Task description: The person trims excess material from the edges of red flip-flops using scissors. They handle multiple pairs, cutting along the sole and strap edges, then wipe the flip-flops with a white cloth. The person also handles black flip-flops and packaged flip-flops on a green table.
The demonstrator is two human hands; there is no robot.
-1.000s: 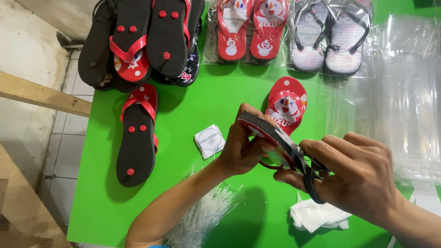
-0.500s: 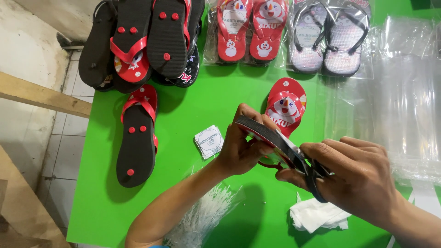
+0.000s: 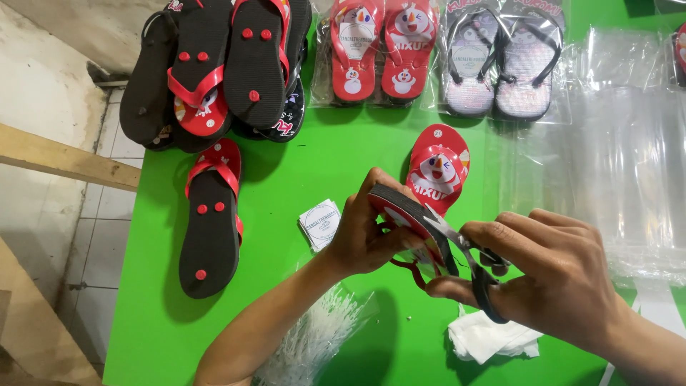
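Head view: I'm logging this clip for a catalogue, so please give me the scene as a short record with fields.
Surface: green table
Left hand: grips a red-and-black flip-flop, held on edge
Right hand: holds black-handled scissors, blades at the flip-flop
Loose on table: red flip-flop face up; black-soled flip-flop sole up
Top edge: pile of flip-flops; bagged pairs
Right side: clear plastic bags

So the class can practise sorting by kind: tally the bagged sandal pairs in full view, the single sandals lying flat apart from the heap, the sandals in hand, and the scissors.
Bagged sandal pairs: 2
Single sandals lying flat: 2
Sandal in the left hand: 1
Scissors in the right hand: 1
Total: 6
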